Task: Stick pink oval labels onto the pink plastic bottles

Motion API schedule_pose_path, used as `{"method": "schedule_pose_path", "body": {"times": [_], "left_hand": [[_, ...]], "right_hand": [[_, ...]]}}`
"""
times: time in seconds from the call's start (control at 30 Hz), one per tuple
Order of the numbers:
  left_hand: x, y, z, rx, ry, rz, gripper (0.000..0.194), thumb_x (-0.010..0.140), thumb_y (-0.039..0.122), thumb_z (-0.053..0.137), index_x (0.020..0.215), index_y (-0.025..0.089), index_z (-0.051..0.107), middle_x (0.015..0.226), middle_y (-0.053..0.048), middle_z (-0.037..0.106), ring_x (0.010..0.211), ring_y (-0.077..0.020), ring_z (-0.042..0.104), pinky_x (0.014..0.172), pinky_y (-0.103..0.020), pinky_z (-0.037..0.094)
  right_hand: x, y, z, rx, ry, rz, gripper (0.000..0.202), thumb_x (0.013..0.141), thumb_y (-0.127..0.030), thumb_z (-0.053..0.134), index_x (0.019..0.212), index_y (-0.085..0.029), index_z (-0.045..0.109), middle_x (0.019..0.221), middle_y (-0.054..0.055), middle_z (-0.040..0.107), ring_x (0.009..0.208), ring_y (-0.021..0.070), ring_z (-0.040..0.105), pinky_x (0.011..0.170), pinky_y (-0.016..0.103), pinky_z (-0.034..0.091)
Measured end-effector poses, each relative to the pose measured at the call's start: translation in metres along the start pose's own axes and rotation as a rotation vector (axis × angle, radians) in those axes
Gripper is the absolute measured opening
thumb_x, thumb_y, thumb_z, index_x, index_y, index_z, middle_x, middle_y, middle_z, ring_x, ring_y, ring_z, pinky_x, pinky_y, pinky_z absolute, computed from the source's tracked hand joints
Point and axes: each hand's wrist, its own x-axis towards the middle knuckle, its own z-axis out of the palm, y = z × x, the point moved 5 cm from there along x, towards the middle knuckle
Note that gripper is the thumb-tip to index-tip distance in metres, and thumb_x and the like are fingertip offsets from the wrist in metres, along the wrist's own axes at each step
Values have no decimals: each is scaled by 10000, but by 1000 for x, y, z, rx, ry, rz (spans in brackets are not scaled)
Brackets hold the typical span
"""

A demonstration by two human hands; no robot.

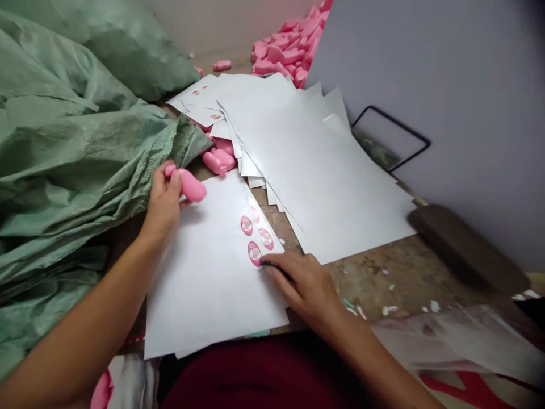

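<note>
My left hand (164,204) is closed around a small pink bottle (193,186), holding it above the upper left part of a white sticker sheet (204,278). Several oval pink-and-white stickers (246,225) remain along the sheet's right side. With its fingers pinched, my right hand (304,281) grips a thin dark tool (279,267), mostly hidden by the fingers. The tool's tip meets the edge of the lowest oval sticker (254,254). Just beyond the sheet lie a few more pink bottles (219,161).
Large white sheets (327,170) are stacked to the right. Green sacks (80,142) crowd the left side. A heap of pink bottles (287,48) rises at the back. At right stand a grey panel (447,102) and a dark brown padded block (466,247). Scraps dot the table (374,284).
</note>
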Motion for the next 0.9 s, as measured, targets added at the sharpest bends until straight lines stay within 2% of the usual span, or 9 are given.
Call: {"method": "schedule_pose_path", "body": {"times": [0.07,0.13,0.2,0.27,0.33,0.5,0.6,0.7,0.9], "left_hand": [[-36,-12,11,-314,20,-268,438,930,372,556,1333,284,409,1243,-53,593,1019,-184,627,786,-311,557],[-72,-21,28,-485,-65,-482,529,822,262,696,1291,254,452,1140,-56,653,896,-147,649,756,-272,546],[-101,-27,41,-525,-204,-591,602,731,201,771,1266,225,496,1173,-74,676,936,-143,649,825,-256,525],[-120,-30,47,-453,-314,-595,559,711,247,790,1220,196,564,1230,-95,675,1039,-176,637,894,-273,502],[-127,-31,48,-254,-381,-475,479,745,314,766,1184,194,616,1236,-93,682,1104,-215,620,934,-320,487],[-128,-23,59,390,-531,230,305,860,221,611,1159,232,674,1260,-66,683,1065,-235,604,960,-418,460],[-131,-25,69,609,-584,486,298,881,235,597,1160,206,699,1356,-102,632,982,-249,575,889,-432,486],[-133,-28,72,706,-578,555,314,892,281,599,1176,199,707,1399,-135,592,932,-250,540,842,-436,497],[-133,-28,72,745,-606,501,317,885,293,612,1180,230,709,1486,-150,491,916,-248,505,831,-455,498]], "right_hand": [[-8,-8,6,-171,-58,-116,248,957,-200,463,1053,-209,692,853,44,740,684,176,630,670,334,341],[-16,-13,8,-245,-76,-138,258,961,-188,457,1070,-205,691,819,41,733,640,165,611,661,332,325],[-22,-16,7,-227,-112,-105,252,966,-193,462,1063,-217,693,825,32,738,637,158,617,662,328,331],[-21,-15,4,-149,-153,-48,243,970,-202,468,1054,-234,693,864,20,754,671,158,644,671,321,353],[-14,-10,-3,-92,-118,8,222,966,-211,478,1052,-233,682,936,20,766,744,171,675,688,317,375],[8,-1,-6,-204,10,0,147,941,-206,500,989,-200,639,912,34,761,727,182,664,678,316,336],[13,0,1,-280,-3,-34,140,941,-193,485,936,-204,625,833,20,745,680,173,639,660,315,291],[14,0,5,-308,-14,-27,147,947,-207,473,920,-209,618,816,15,740,668,168,621,666,317,286],[14,2,7,-297,-17,6,149,942,-225,472,910,-214,618,805,14,742,655,165,610,678,322,290]]}}
